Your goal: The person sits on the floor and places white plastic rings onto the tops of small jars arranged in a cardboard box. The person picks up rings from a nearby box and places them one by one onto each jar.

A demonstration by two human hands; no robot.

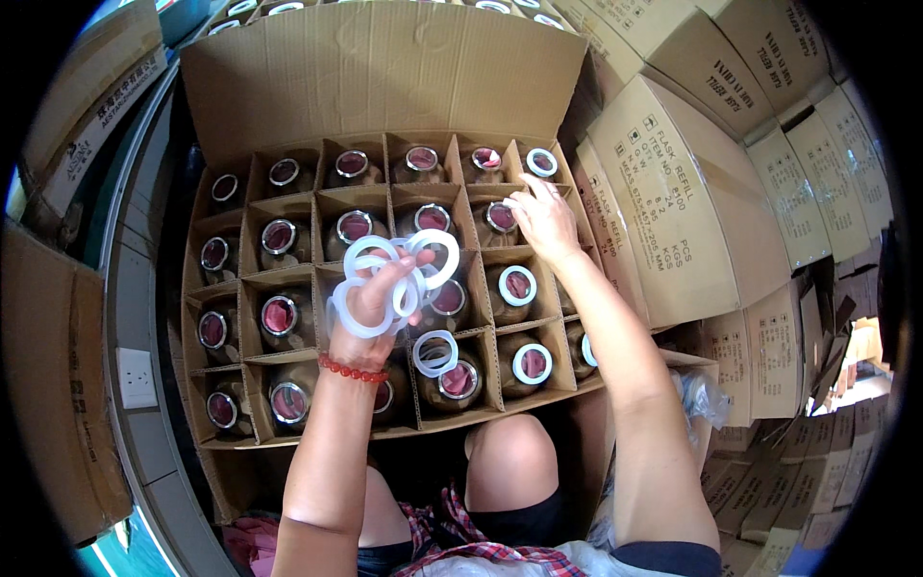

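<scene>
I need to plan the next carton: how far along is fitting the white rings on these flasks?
Done: about five flasks in the right-hand cells wear a white ring. In hand: the left hand holds a bunch of rings; the right hand touches a flask near the carton's back. Left: most cells show bare mouths.

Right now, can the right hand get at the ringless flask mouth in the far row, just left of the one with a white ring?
Probably yes. The right hand lies just below that flask mouth, nothing lies between them, and the carton's flap is folded back.

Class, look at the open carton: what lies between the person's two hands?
In the head view, between the left hand holding white rings and the right hand, one ringless flask sits in the carton's dividers.
</scene>
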